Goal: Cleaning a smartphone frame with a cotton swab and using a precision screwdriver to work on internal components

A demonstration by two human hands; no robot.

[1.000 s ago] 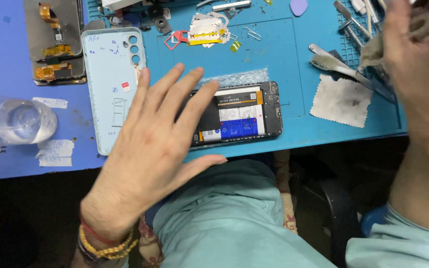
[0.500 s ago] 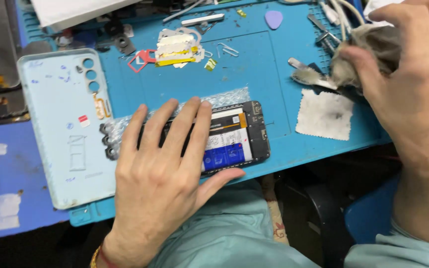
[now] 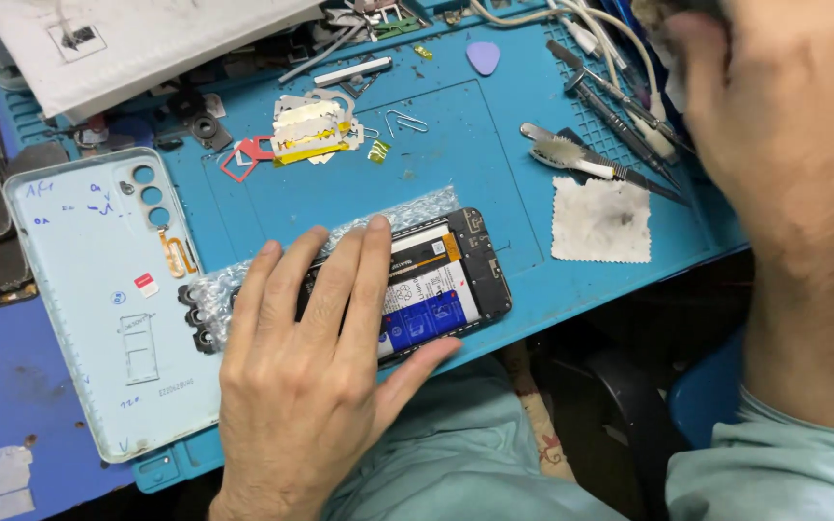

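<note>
My left hand lies flat on an opened phone whose battery and inner parts show; the fingers cover its left half and the thumb hooks under its near edge. The phone rests on a strip of bubble wrap on a blue work mat. A pale blue phone back cover lies inside up just left of that hand. My right hand is raised at the upper right, close to the camera, with a dark bit of cloth barely showing at its top; whether it grips it I cannot tell.
A stained white wipe, a brush and tweezers lie right of the phone. A purple pick, a paper clip, yellow-and-white tape scraps, small parts and a white tray sit further back.
My left hand came down from hovering and now presses on the phone. My right hand rose toward the upper right, and the view drew closer to the mat.
</note>
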